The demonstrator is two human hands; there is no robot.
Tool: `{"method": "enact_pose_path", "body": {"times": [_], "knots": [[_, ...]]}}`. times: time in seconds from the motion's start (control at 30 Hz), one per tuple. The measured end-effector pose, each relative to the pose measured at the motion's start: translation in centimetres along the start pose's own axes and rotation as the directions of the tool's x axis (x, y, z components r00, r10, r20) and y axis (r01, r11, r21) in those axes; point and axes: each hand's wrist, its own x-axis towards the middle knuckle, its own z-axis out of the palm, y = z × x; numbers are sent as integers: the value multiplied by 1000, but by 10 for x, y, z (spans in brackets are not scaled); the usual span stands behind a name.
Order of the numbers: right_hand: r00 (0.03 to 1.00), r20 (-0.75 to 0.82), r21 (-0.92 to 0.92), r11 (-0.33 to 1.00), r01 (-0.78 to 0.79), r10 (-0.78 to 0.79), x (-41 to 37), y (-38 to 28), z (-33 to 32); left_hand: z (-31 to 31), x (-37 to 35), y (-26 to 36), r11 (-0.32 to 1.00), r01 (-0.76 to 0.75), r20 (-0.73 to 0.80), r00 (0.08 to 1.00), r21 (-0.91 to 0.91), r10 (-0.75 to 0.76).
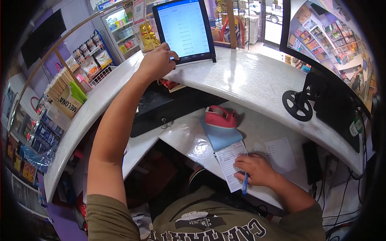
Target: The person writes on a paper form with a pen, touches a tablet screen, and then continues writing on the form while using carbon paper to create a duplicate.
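Curved marble counter [257, 80], stocked shelves [90, 60], daylight at doorway [273, 20]

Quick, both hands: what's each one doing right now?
Left hand: curled against the tablet; grip cannot be told.
Right hand: closed on a blue pen.

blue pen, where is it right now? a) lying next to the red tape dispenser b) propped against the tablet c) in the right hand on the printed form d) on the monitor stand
C: the right hand grips the blue pen down on the printed form on the lower desk, while the left hand is up at the tablet.
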Motion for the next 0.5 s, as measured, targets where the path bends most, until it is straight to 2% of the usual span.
{"method": "enact_pose_path", "body": {"times": [0.23, 0.5], "knots": [[1000, -3, -2, 1000, 2, -2, 0, 1, 1, -9, 5, -7, 998, 36, -77, 997, 56, -32], [1000, -3, 5, 1000, 3, -3, 0, 1, 1, -10, 13, -22, 991, 112, -90, 990, 69, -106]]}}
